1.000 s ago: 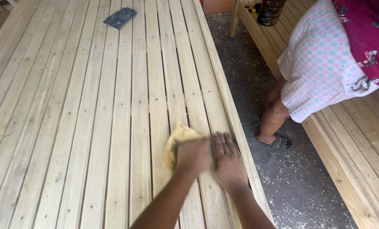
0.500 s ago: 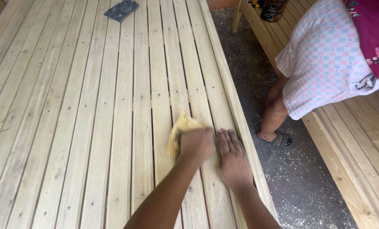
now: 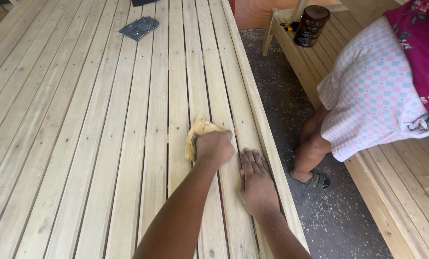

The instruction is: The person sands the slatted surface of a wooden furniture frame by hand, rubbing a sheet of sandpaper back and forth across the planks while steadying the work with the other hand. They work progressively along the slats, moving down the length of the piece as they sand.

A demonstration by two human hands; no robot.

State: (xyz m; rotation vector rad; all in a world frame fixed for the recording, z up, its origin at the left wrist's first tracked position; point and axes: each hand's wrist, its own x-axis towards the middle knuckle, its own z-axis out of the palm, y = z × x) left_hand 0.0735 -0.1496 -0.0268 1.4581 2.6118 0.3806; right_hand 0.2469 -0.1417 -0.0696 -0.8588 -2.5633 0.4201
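The left hand (image 3: 215, 147) is curled into a loose fist, pressing a folded sheet of yellow sandpaper (image 3: 197, 135) onto the slatted pale-wood worktop (image 3: 104, 144); the sandpaper sticks out from under the knuckles toward 10 o'clock, lying across two slats near the frame's centre. Just beside it, at 4 o'clock, the right hand (image 3: 256, 180) lies flat and open on the slats, fingers spread and pointing toward 12 o'clock, gripping nothing, close to the worktop's edge rail. At 11 o'clock, well apart from both hands, a crumpled dark grey cloth (image 3: 138, 27) lies on the slats. At 2 o'clock another person in a pink-checked garment (image 3: 375, 91) stands on the sawdust-strewn floor (image 3: 301, 124), one sandalled foot (image 3: 315, 179) visible. A dark brown jar (image 3: 311, 19) sits on a second wooden bench (image 3: 401, 187) at 1 o'clock.
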